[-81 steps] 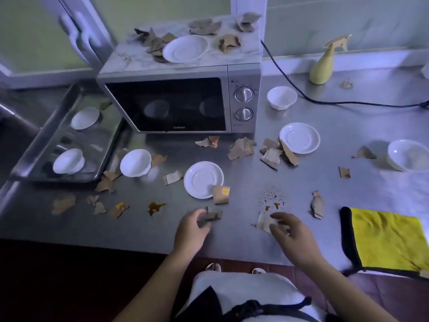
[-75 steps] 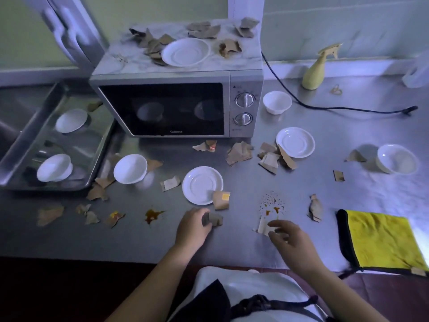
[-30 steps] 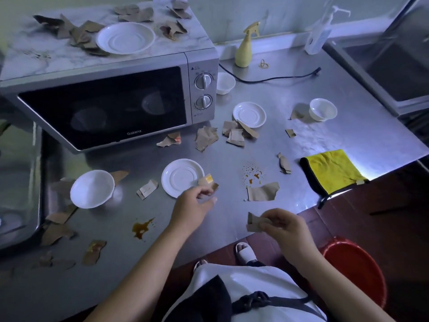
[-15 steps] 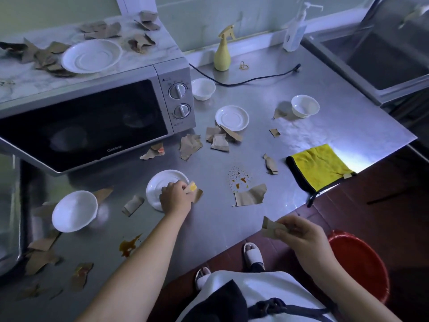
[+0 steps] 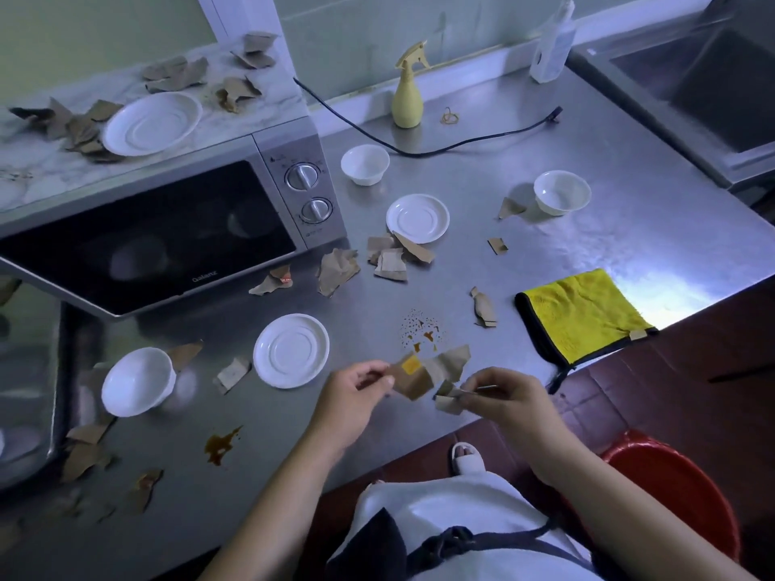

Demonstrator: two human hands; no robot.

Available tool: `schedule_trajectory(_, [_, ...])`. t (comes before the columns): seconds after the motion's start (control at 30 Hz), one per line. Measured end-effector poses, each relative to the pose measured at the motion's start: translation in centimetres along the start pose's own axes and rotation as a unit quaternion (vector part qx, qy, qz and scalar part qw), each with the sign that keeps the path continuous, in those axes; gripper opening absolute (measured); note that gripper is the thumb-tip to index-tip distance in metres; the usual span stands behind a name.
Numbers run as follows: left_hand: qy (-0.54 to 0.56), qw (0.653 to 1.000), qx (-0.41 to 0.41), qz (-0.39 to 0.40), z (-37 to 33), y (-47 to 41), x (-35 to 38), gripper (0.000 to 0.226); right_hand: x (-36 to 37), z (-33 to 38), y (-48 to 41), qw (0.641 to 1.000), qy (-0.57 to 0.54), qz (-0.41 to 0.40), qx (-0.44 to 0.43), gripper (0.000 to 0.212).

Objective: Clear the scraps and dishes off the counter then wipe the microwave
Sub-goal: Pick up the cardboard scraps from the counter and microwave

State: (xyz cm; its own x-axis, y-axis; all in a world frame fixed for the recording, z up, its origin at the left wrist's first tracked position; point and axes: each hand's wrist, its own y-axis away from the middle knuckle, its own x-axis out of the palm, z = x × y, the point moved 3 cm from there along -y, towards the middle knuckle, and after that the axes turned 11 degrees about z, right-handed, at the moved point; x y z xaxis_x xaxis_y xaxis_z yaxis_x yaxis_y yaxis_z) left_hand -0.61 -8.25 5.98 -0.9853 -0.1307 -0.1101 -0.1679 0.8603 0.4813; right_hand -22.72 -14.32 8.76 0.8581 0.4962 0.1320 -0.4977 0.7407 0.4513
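Observation:
My left hand [image 5: 354,396] pinches a brown paper scrap with a yellow patch [image 5: 413,377] above the counter's front edge. My right hand [image 5: 503,396] pinches a smaller folded brown scrap [image 5: 446,398] close beside it. Another brown scrap [image 5: 451,362] lies on the steel counter [image 5: 587,245] just behind them. More torn scraps [image 5: 390,257] are scattered around white saucers [image 5: 291,350] and small white bowls [image 5: 138,381]. The microwave [image 5: 159,228] stands at the back left, with a saucer [image 5: 153,123] and scraps on its top.
A yellow cloth [image 5: 583,314] lies at the counter's right front edge. A red bin [image 5: 679,496] stands on the floor below my right arm. A yellow spray bottle [image 5: 409,92], a black cord [image 5: 461,140] and a sink [image 5: 704,77] are at the back. Brown spills [image 5: 220,446] stain the counter.
My left hand has lifted the yellow-patched scrap away from the near saucer and brought it toward my right hand, which still holds its scrap. The view has shifted slightly left.

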Motion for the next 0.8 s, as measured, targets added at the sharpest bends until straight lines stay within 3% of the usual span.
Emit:
schedule_trajectory(0.13, [0.057,0.998,-0.001,-0.01,-1.4,1.1,3.4,0.017,-0.5,0.7,-1.2,0.997,0.024,0.069,0.002,0.013])
schedule_trajectory(0.23, [0.102,0.994,-0.014,-0.022,-2.2,1.4,5.2,0.019,-1.2,0.2,-2.0,0.993,-0.034,0.112,0.011,0.016])
schedule_trajectory(0.4, [0.144,0.989,-0.041,-0.015,-2.3,1.5,7.9,0.022,-3.4,-1.4,-2.6,0.986,-0.137,0.089,0.02,0.022])
schedule_trajectory(0.57, [0.177,0.981,-0.08,0.006,-1.4,-0.2,9.5,0.016,-6.6,-1.9,-3.1,0.983,-0.169,0.073,0.027,0.027])
schedule_trajectory(0.63, [0.113,0.99,-0.079,-0.035,-0.5,-1.6,9.4,0.012,-8.3,-1.8,-3.3,0.984,-0.164,0.069,0.028,0.031])
schedule_trajectory(0.7, [-0.042,0.994,-0.074,-0.072,0.4,-3.2,9.5,0.012,-10.1,-1.6,-3.3,0.986,-0.155,0.059,0.026,0.026])
schedule_trajectory(0.8, [-0.296,0.952,-0.056,-0.062,1.0,-5.5,10.6,0.036,-12.5,-1.2,-2.8,0.99,-0.136,0.038,0.021,0.025])
